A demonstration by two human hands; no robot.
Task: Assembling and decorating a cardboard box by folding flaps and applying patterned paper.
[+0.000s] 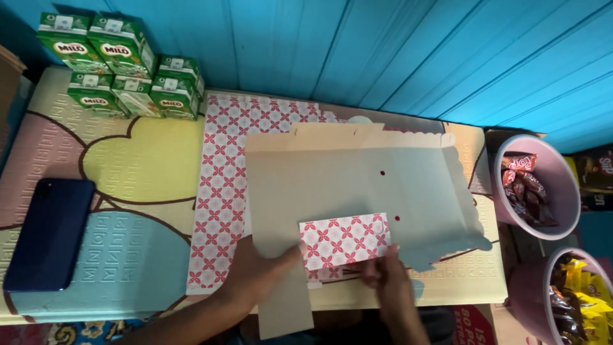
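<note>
Pinching folded patterned flap (345, 241) of flat cardboard box blank (357, 179) w/ both hands: left grip (258, 275) & right grip (386, 275) closed on flap, atop bench (140, 153).

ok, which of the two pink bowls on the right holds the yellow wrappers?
The lower pink bowl, cut off at the bottom-right corner; the upper pink bowl holds only red and dark brown wrappers.
</note>
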